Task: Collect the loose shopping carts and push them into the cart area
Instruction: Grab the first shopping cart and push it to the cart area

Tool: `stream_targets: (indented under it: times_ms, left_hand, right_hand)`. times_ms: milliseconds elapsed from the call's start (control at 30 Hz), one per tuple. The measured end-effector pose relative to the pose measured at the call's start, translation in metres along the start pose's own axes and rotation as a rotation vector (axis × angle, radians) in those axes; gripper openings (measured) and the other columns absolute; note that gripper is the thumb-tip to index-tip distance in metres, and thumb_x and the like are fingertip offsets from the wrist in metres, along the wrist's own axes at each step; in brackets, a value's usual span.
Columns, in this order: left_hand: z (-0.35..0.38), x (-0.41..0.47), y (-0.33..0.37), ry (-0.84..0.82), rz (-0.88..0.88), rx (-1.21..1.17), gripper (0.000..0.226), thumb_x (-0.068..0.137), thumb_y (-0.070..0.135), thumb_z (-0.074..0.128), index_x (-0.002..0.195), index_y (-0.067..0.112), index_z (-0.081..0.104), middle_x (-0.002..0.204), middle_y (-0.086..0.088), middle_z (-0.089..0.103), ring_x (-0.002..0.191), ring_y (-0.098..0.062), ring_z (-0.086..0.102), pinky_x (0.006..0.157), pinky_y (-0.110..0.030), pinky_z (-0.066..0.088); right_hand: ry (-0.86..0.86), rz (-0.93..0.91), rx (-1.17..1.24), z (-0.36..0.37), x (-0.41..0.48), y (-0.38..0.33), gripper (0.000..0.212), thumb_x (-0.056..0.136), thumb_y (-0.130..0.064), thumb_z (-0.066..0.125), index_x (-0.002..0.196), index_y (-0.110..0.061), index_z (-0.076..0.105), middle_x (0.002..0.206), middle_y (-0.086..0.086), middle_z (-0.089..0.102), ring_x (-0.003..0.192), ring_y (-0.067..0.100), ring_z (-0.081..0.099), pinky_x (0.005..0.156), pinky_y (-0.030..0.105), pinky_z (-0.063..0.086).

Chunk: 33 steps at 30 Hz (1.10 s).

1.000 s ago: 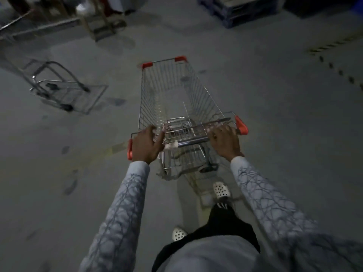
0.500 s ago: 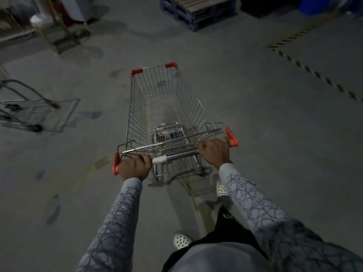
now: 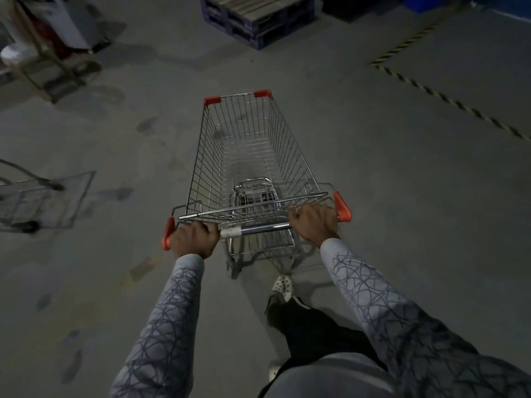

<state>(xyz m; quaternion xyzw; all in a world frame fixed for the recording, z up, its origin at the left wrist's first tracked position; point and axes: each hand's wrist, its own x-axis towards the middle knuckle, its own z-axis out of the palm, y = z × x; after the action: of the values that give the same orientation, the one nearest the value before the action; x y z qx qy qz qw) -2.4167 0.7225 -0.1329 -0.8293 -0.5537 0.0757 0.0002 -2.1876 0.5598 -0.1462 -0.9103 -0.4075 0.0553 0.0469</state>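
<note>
The shopping cart (image 3: 247,156) is shiny metal wire with a glossy chrome handle bar (image 3: 255,228) and orange plastic corner caps (image 3: 342,206), standing on matt, stained concrete floor (image 3: 402,196) beneath patterned cloth sleeves (image 3: 166,326).

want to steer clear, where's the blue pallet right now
The blue pallet sits on the floor at top centre of the head view, ahead of the shopping cart, with the striped floor line to its right.

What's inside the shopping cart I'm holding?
The shopping cart shows no goods: just bare wire mesh and a folded seat flap by the handle. Whatever lies beneath that flap is covered.
</note>
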Motion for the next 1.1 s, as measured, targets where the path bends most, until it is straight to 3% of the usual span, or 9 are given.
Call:
stream_targets:
  times_ms: [167, 300, 400, 600, 733, 867, 1000, 1100]
  left_hand:
    - [-0.011, 0.08, 0.023, -0.005, 0.071, -0.003, 0.058, 0.092, 0.046, 0.025, 0.067, 0.013, 0.066, 0.064, 0.0, 0.062, 0.073, -0.019, 0.069, 0.11, -0.035, 0.023]
    - [-0.023, 0.149, 0.05, -0.057, 0.126, 0.019, 0.062, 0.088, 0.048, 0.018, 0.074, 0.017, 0.07, 0.072, 0.003, 0.067, 0.075, -0.015, 0.069, 0.111, -0.038, 0.019]
    - [-0.032, 0.192, 0.073, -0.062, 0.209, 0.032, 0.057, 0.093, 0.044, 0.022, 0.08, 0.018, 0.071, 0.083, 0.001, 0.071, 0.084, -0.018, 0.071, 0.11, -0.038, 0.017]
    - [-0.059, 0.264, 0.125, -0.022, 0.421, 0.089, 0.044, 0.102, 0.033, 0.031, 0.105, 0.019, 0.072, 0.109, -0.011, 0.072, 0.107, -0.033, 0.067, 0.107, -0.036, 0.029]
    - [-0.061, 0.318, 0.158, 0.014, 0.451, 0.054, 0.05, 0.1, 0.039, 0.029, 0.099, 0.016, 0.074, 0.1, -0.011, 0.073, 0.101, -0.03, 0.068, 0.106, -0.035, 0.033]
    - [-0.046, 0.389, 0.199, 0.069, 0.421, 0.043, 0.078, 0.082, 0.047, 0.003, 0.081, 0.014, 0.074, 0.077, -0.001, 0.071, 0.079, -0.02, 0.069, 0.115, -0.039, 0.022]
    - [-0.047, 0.461, 0.249, -0.012, 0.519, 0.066, 0.08, 0.079, 0.04, -0.002, 0.09, 0.015, 0.073, 0.083, -0.004, 0.072, 0.083, -0.024, 0.068, 0.104, -0.045, 0.032]
    - [-0.053, 0.515, 0.299, 0.019, 0.562, 0.032, 0.081, 0.079, 0.043, -0.001, 0.087, 0.012, 0.074, 0.086, -0.01, 0.074, 0.086, -0.03, 0.069, 0.098, -0.039, 0.036]
  right_hand:
    - [0.012, 0.107, 0.011, -0.007, 0.064, -0.005, 0.05, 0.095, -0.049, 0.035, 0.064, -0.017, 0.056, 0.065, 0.0, 0.057, 0.062, 0.021, 0.055, 0.065, 0.028, 0.039]
    - [0.032, 0.198, 0.035, -0.013, 0.118, -0.002, 0.045, 0.095, -0.049, 0.038, 0.065, -0.02, 0.053, 0.067, -0.002, 0.056, 0.068, 0.021, 0.06, 0.068, 0.029, 0.042]
    - [0.03, 0.269, 0.034, -0.011, 0.158, 0.004, 0.045, 0.095, -0.049, 0.036, 0.071, -0.019, 0.06, 0.072, 0.0, 0.059, 0.076, 0.024, 0.065, 0.071, 0.031, 0.041]
    - [0.011, 0.35, 0.028, -0.021, 0.224, 0.022, 0.046, 0.096, -0.048, 0.038, 0.088, -0.016, 0.071, 0.094, 0.006, 0.072, 0.09, 0.027, 0.068, 0.079, 0.033, 0.044]
    - [0.001, 0.405, 0.036, -0.029, 0.263, 0.033, 0.044, 0.094, -0.046, 0.037, 0.085, -0.017, 0.07, 0.093, 0.007, 0.072, 0.091, 0.028, 0.069, 0.077, 0.034, 0.042]
    - [0.006, 0.444, 0.028, -0.031, 0.311, 0.051, 0.045, 0.093, -0.047, 0.037, 0.084, -0.018, 0.07, 0.091, 0.005, 0.072, 0.091, 0.027, 0.069, 0.074, 0.033, 0.038]
    - [0.01, 0.514, 0.033, -0.037, 0.372, 0.073, 0.046, 0.094, -0.047, 0.038, 0.084, -0.018, 0.071, 0.092, 0.005, 0.072, 0.091, 0.026, 0.068, 0.074, 0.032, 0.04]
    - [0.032, 0.569, 0.037, -0.039, 0.424, 0.096, 0.047, 0.095, -0.047, 0.037, 0.09, -0.017, 0.072, 0.097, 0.006, 0.073, 0.095, 0.027, 0.068, 0.081, 0.034, 0.045]
